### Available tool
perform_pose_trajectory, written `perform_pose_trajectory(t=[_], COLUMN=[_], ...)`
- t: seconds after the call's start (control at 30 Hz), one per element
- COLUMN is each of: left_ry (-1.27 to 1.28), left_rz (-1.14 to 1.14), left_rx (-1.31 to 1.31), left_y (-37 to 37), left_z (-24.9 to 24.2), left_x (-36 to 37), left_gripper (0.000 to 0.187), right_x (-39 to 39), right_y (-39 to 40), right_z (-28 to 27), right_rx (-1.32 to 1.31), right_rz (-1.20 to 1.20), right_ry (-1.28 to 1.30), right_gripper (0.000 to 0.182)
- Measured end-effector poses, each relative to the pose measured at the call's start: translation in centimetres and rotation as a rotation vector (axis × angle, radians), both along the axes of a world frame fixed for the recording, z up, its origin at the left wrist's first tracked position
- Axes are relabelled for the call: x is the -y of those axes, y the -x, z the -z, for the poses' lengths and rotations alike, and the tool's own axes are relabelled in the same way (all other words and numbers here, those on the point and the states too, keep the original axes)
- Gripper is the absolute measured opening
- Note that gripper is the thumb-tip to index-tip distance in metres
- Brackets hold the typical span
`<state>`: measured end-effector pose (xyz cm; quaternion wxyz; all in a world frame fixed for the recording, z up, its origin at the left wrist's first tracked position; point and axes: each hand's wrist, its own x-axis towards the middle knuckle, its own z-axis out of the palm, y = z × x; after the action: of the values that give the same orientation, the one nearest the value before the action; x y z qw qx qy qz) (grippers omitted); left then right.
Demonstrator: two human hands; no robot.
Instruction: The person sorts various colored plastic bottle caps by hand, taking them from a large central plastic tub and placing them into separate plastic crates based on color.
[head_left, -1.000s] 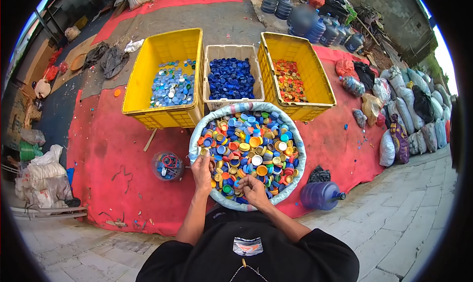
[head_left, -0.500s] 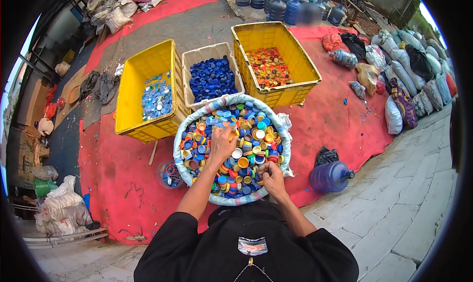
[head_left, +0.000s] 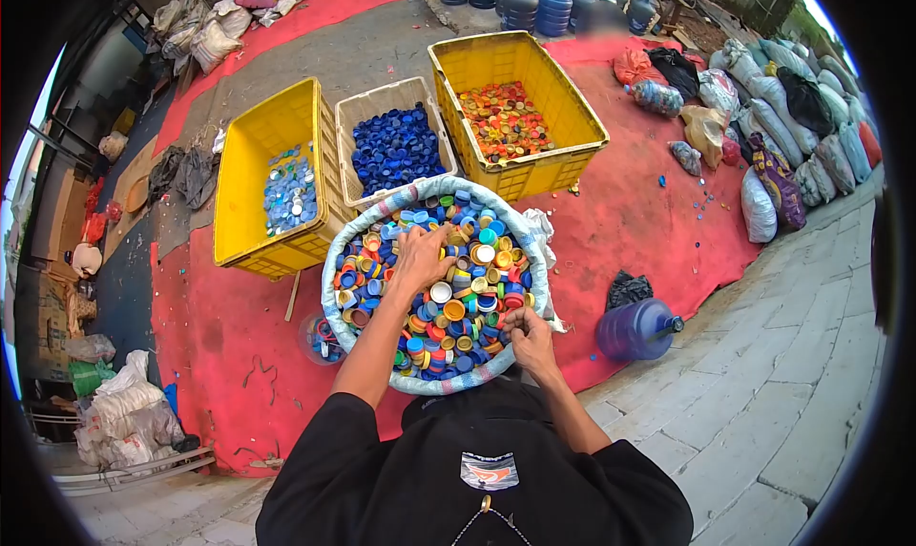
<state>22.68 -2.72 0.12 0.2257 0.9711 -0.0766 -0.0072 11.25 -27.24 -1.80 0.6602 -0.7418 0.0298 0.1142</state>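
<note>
A round basket with a pale cloth-wrapped rim [head_left: 336, 303] stands in front of me, full of mixed bottle caps [head_left: 453, 310]. My left hand [head_left: 418, 258] reaches into the upper middle of the caps, its fingers spread over them, with no cap seen in its grip. At the right side of the pile, near the rim, my right hand [head_left: 530, 341] has its fingers pressed together; whatever they hold is too small to make out.
Beyond the basket stand a yellow crate [head_left: 234, 198] of light blue caps, a white crate [head_left: 345, 164] of dark blue caps and a yellow crate [head_left: 582, 150] of orange and red caps. A large bottle [head_left: 632, 330] lies right; filled sacks [head_left: 782, 126] are piled farther off.
My left hand has shifted a little left over the caps and its fingers have spread. My right hand stays near the right rim. The whole view has moved slightly.
</note>
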Motion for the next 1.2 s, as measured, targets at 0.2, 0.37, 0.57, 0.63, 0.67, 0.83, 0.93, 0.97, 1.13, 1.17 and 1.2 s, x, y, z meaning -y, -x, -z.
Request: perform_pose_trajectory(t=[0.2,0.37,0.57,0.63,0.67,0.83,0.93,0.97,1.13,1.17,1.2], left_ry=[0.140,0.360,1.892,2.165,2.226,2.305,2.276,2.278,2.304,2.307,2.276], left_rz=[-0.056,-0.217,-0.525,-0.548,-0.573,-0.715,-0.790,-0.786,-0.835,-0.838,-0.870], left_rx=[-0.075,0.087,-0.125,-0.168,-0.180,-0.222,-0.195,-0.190,-0.159,-0.148,-0.119], left_y=[0.0,1.0,5.1,7.0,7.9,11.9,13.6,14.2,16.3,16.6,16.6], left_z=[1.2,2.0,-0.3,-0.4,-0.3,0.5,0.3,0.2,1.0,1.1,0.2], left_x=[-0.7,-1.4,-2.6,-3.5,-3.8,-4.3,-4.2,-4.2,-4.5,-4.7,-4.5], left_gripper=[0.060,0.054,0.026,0.020,0.022,0.019,0.017,0.016,0.011,0.009,0.007], right_x=[-0.3,-1.0,-2.1,-2.8,-3.3,-5.1,-5.6,-5.8,-6.2,-6.2,-6.2], right_y=[-0.5,-1.1,-4.9,-6.5,-7.3,-9.9,-10.9,-11.1,-11.6,-11.5,-11.4], right_z=[-0.1,0.4,-1.9,-2.8,-3.3,-3.8,-3.1,-2.9,-2.7,-2.8,-2.9], right_rx=[0.019,0.092,0.587,0.703,0.764,0.868,0.909,0.934,0.893,0.834,0.774], right_rz=[-0.023,-0.065,-0.160,-0.194,-0.218,-0.375,-0.459,-0.481,-0.541,-0.533,-0.525], right_ry=[0.029,0.080,0.534,0.588,0.611,0.748,0.782,0.779,0.772,0.732,0.693], right_gripper=[0.023,0.021,0.019,0.022,0.023,0.038,0.036,0.032,0.034,0.036,0.037])
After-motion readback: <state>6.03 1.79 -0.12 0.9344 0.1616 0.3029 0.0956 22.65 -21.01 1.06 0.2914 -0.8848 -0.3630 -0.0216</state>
